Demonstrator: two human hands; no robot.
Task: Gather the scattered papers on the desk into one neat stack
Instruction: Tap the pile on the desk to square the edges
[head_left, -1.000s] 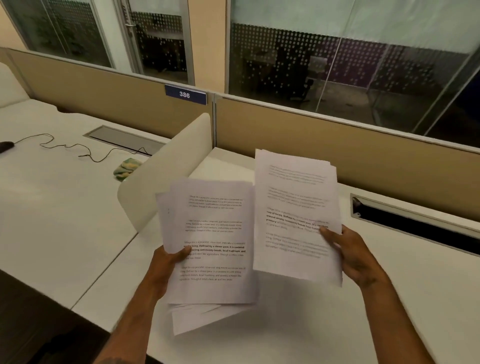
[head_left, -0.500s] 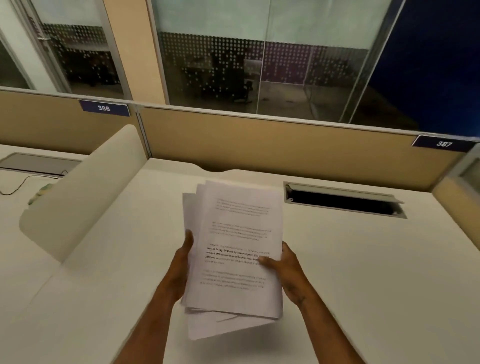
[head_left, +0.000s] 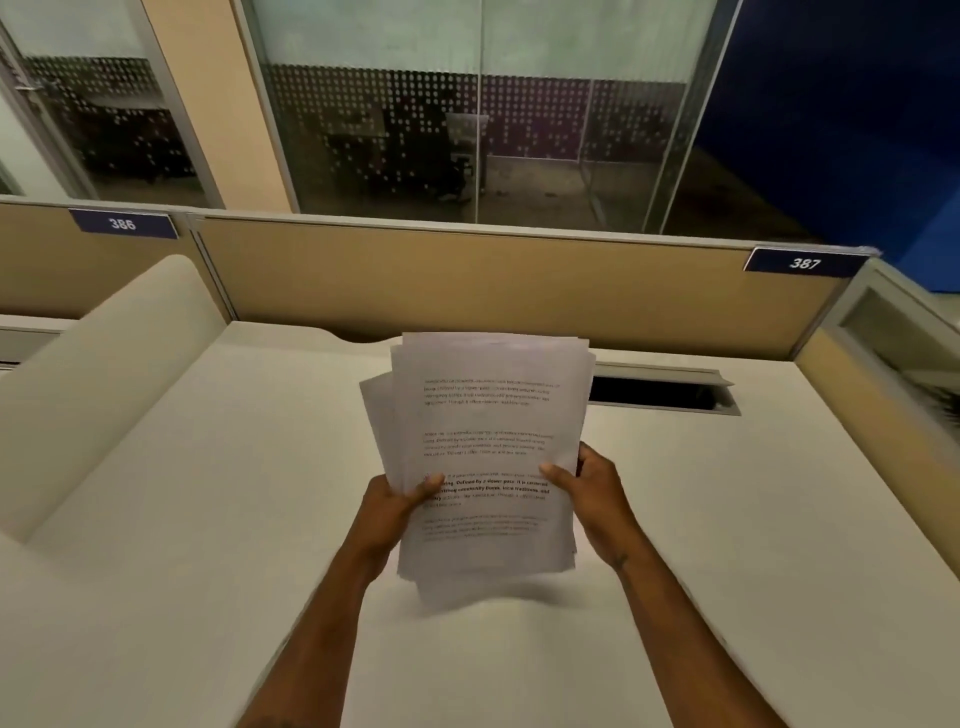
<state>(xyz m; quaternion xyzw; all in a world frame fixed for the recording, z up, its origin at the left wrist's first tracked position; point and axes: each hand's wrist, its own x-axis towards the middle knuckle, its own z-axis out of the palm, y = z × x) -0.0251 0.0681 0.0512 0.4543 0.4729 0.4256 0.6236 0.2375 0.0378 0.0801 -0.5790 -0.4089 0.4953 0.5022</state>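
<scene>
Presently: papers (head_left: 488, 457), uneven stack above the surface (head_left: 208, 493); left hand (head_left: 387, 512) at 9 o'clock, right hand (head_left: 597, 491) at 3 o'clock, fingers of both grasping it.

1 view only, head cam, wide-angle. Sits above the desk (head_left: 208, 519) at the person's head, faces fwd and tilted down. Both forearms run in from the bottom edge, so the near field is close: left hand (head_left: 387, 506) and right hand (head_left: 592, 491) sit about center frame w/ the papers (head_left: 488, 457) raised toward the lens. Mid-frame is the tan partition (head_left: 467, 280) straight ahead, w/ labels 386 (head_left: 123, 224) and 387 (head_left: 804, 263) left and right. Top of frame reaches the glass wall (head_left: 415, 104) beyond. Straight lines bow near the edges. No 2nd view to share anything with.
</scene>
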